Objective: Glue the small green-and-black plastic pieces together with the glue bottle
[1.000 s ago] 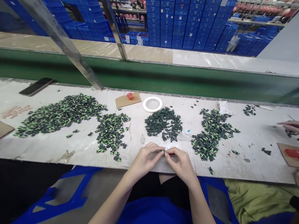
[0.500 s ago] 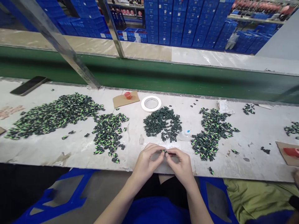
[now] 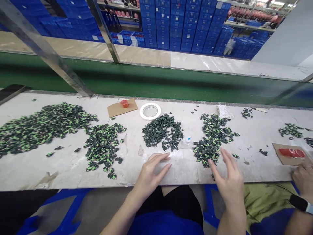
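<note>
My left hand (image 3: 153, 173) rests near the table's front edge, thumb and fingers apart, with nothing visible between them. Spread over the near side of the right-hand pile of green-and-black pieces (image 3: 207, 148) is my right hand (image 3: 228, 176), its thumb and fingers apart and no piece seen in them. Beyond my left hand lies a pile of small dark pieces (image 3: 156, 130). A small clear bottle with a blue tip (image 3: 186, 141) stands between that pile and the right-hand one. Another green-and-black pile (image 3: 101, 147) is to the left.
A white tape roll (image 3: 150, 112) and a red cup (image 3: 124, 103) on cardboard sit at the back. The largest pile (image 3: 49, 125) covers the left. At the far right, another person's hand (image 3: 303, 178) is beside cardboard with red containers (image 3: 290, 152). A metal post (image 3: 53, 60) slants on the left.
My hands have come apart; the small piece between them is no longer seen. My right hand has moved right to the pile and opened. The view has shifted right, showing more of the other person.
</note>
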